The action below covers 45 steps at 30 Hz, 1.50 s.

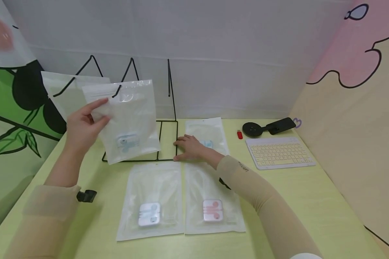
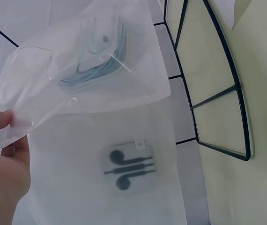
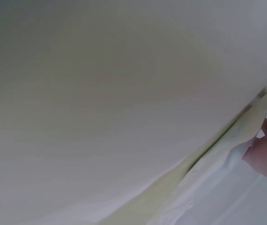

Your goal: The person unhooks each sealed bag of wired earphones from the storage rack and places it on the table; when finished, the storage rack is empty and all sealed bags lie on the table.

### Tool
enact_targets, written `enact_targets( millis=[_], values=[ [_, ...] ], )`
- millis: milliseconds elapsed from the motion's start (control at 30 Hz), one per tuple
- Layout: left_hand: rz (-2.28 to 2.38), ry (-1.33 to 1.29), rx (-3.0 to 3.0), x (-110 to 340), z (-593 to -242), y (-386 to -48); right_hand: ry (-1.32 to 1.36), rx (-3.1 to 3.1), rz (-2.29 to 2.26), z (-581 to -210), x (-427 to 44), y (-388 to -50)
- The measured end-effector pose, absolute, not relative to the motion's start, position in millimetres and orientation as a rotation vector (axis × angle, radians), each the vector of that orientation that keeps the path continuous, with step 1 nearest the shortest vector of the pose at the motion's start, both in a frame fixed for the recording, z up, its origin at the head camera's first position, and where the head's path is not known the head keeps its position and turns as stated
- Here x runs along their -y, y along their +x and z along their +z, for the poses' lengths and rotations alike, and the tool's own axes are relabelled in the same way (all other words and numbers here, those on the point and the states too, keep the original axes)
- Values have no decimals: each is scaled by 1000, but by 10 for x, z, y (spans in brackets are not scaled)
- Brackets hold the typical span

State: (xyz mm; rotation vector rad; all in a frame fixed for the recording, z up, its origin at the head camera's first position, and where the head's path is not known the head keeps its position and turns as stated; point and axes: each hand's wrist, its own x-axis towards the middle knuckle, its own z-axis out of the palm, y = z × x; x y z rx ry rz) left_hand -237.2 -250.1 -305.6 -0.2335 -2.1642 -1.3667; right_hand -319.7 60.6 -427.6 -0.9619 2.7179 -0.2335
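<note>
My left hand (image 1: 82, 129) pinches the left edge of a white zip bag (image 1: 133, 115), whose top has the middle hook (image 1: 116, 91) of a black wire rack (image 1: 176, 129) through it. A boxed pair of pale blue earphones (image 2: 96, 47) shows through this bag in the left wrist view. Behind it, another white bag (image 1: 61, 82) hangs at the left hook, with dark earphones (image 2: 131, 166) inside. My right hand (image 1: 192, 148) has its fingers spread at the right side of the rack's base, above a flat bag (image 1: 207, 126) with a blue item.
Two more bags lie in front, one with white-cased earphones (image 1: 150, 214), one with pink earphones (image 1: 213, 210). To the right are a red USB stick (image 1: 239, 135), a black round-ended device (image 1: 253, 129) and a white keyboard (image 1: 280, 153). A third hook (image 1: 169, 77) rises at the rack's right.
</note>
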Motion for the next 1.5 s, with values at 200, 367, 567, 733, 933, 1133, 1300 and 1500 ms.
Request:
enact_targets(
  millis=[200, 367, 567, 733, 933, 1133, 1300, 1500],
  values=[
    [-1346, -218, 2216, 2531, -3021, -2236, -961, -2722, -250, -4279, -605, -3182],
    [-1351, -232, 2243, 2554, -2974, -2127, -956, -2720, -244, -4284, -609, -3184],
    [-1326, -209, 2307, 2609, -2924, -1969, -958, -2720, -246, -4297, -617, -3195],
    [-1345, -224, 2356, 2645, -2871, -1839, -954, -2715, -262, -4289, -620, -3183],
    [-1377, -227, 2375, 2671, -2803, -1706, -953, -2722, -252, -4289, -623, -3183],
    [-1379, -256, 2326, 2729, -2765, -1587, -955, -2723, -259, -4298, -616, -3193],
    [-1352, -260, 2371, 2825, -2775, -1516, -950, -2723, -246, -4301, -614, -3194],
    [-1330, -197, 2488, 2970, -2793, -1430, -945, -2711, -271, -4277, -617, -3173]
  ],
)
